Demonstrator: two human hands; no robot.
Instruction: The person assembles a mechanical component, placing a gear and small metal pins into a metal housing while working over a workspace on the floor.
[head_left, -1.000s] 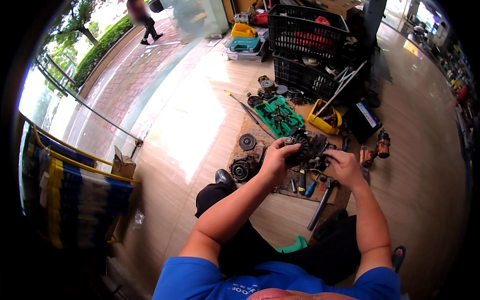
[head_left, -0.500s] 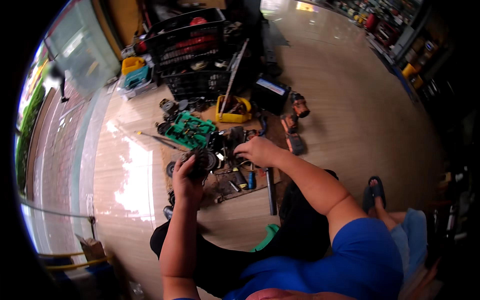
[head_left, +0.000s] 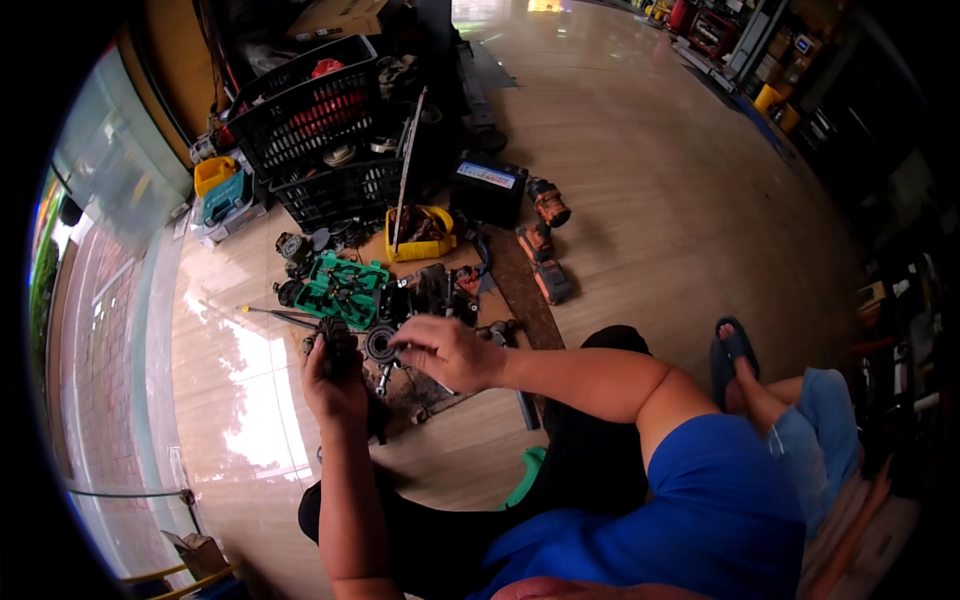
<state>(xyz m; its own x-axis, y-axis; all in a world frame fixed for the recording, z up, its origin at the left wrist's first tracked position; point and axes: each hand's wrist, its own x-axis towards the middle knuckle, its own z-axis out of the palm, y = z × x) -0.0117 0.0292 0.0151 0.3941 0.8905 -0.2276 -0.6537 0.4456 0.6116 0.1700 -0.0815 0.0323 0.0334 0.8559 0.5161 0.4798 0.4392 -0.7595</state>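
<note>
My left hand (head_left: 330, 382) grips a dark toothed round part (head_left: 338, 343), held up at the left edge of the tool pile. My right hand (head_left: 440, 352) is just right of it, over a round ring-shaped part (head_left: 379, 345), with bent fingers blurred by motion; whether they hold or touch anything I cannot tell. Around my hands are an open green tool case (head_left: 340, 285), dark mechanical parts (head_left: 430, 290) and metal tools on a stained board (head_left: 520, 320). A long bar (head_left: 270, 310) lies at the left.
Behind are stacked black crates (head_left: 300, 120), a yellow container (head_left: 425, 240), a black battery (head_left: 485, 190) and orange power tools (head_left: 548, 205). A glass door (head_left: 115, 170) is at left. Another person's sandalled foot (head_left: 732, 345) and legs (head_left: 820, 420) are beside me at right; shelves line the far right.
My view has swung rightward, bringing another person's legs in. My right hand came away from the dark assembly and moved left toward my left hand, which still holds the toothed part.
</note>
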